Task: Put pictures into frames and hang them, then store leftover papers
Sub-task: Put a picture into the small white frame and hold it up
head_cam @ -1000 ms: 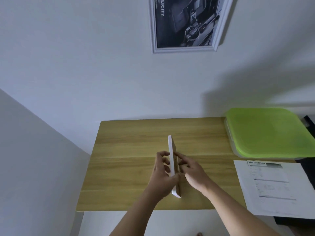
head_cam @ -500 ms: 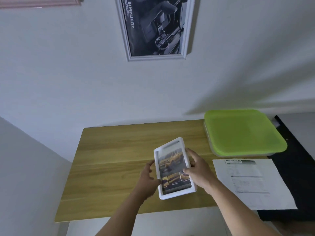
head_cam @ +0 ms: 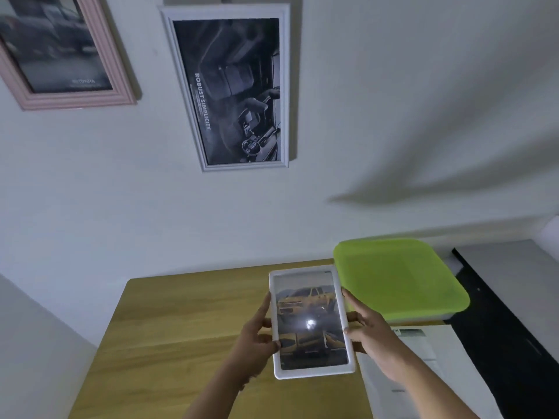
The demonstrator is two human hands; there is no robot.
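A white picture frame [head_cam: 311, 323] with a yellow car picture faces me, lifted above the wooden table [head_cam: 169, 322]. My left hand [head_cam: 255, 337] grips its left edge, thumb on the front. On the opposite edge my right hand [head_cam: 367, 334] holds it the same way. Two framed pictures hang on the wall: a white-framed dark one [head_cam: 233, 89] above the table and a pink-framed one [head_cam: 57, 52] at the upper left. A printed sheet of paper [head_cam: 420, 367] lies on the table under my right forearm.
A box with a lime-green lid [head_cam: 399, 276] stands at the table's back right. A dark surface [head_cam: 511, 334] lies to the right of the table. A white wall runs behind the table.
The frame turned from edge-on to face me and rose off the table. My view tilted upward, bringing the pink-framed picture into sight.
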